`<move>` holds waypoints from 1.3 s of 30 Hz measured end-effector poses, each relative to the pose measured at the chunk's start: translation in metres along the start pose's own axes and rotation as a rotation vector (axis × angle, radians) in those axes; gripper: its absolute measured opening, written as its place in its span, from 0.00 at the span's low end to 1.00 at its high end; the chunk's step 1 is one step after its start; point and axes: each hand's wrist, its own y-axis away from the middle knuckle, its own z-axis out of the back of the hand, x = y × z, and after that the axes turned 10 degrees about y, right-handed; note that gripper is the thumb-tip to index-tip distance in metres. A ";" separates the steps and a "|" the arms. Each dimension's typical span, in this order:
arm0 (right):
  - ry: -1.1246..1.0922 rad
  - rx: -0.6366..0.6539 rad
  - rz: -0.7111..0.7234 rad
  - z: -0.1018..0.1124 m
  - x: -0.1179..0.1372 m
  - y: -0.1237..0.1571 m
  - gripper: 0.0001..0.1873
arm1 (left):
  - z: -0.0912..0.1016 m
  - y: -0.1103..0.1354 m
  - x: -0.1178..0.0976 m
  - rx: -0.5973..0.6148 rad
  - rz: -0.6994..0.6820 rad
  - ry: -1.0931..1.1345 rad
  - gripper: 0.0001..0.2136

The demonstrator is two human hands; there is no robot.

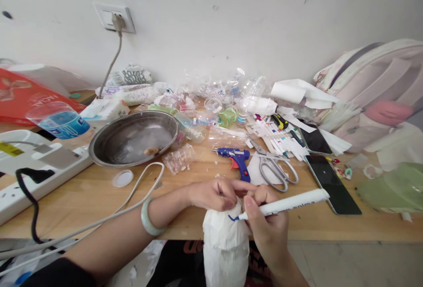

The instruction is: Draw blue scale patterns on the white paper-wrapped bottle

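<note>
My left hand (214,193) is closed around the top of a bottle wrapped in white paper (225,247), which stands upright below the table's front edge. My right hand (266,221) grips a white marker (291,202) with a blue tip. The tip touches the paper near the bottle's top. A pale green bangle (147,218) sits on my left wrist.
On the wooden table (99,190) lie a blue glue gun (238,157), scissors (276,168), several markers (279,135), two phones (332,181), a steel bowl (135,137), cut clear plastic bottles (214,91), a power strip (39,168) with cables, and a pink backpack (376,89) at right.
</note>
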 end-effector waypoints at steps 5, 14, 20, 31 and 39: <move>0.016 -0.007 0.026 0.000 0.001 -0.002 0.19 | 0.000 0.001 0.000 -0.018 0.057 -0.020 0.10; 0.026 -0.027 -0.009 0.001 -0.002 -0.003 0.20 | -0.001 -0.002 -0.001 0.021 -0.039 -0.004 0.12; -0.022 -0.027 0.061 0.000 -0.009 -0.004 0.20 | 0.000 -0.001 0.002 0.041 -0.053 -0.004 0.13; -0.235 -0.170 -0.063 -0.001 -0.020 -0.004 0.19 | 0.011 0.001 -0.003 -0.070 -0.039 -0.241 0.16; -0.201 -0.105 -0.007 0.004 -0.018 -0.004 0.18 | 0.010 0.002 -0.015 0.048 0.092 -0.259 0.27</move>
